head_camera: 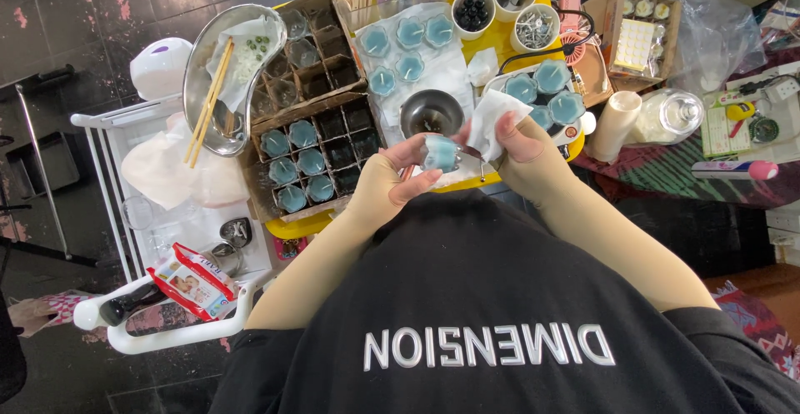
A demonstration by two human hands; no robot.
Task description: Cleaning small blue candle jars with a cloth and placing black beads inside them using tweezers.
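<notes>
My left hand holds a small glass cup filled with pale blue wax over the front edge of the yellow table. My right hand grips a folded white tissue pressed against the cup's right side. Both forearms wear beige sleeves. A small dark metal bowl stands just beyond the cup.
A cardboard divider box at left holds several blue-filled cups and empty cells. More blue cups sit on white paper and on a tray at right. A steel dish with chopsticks, small pots, a paper roll and a white trolley surround.
</notes>
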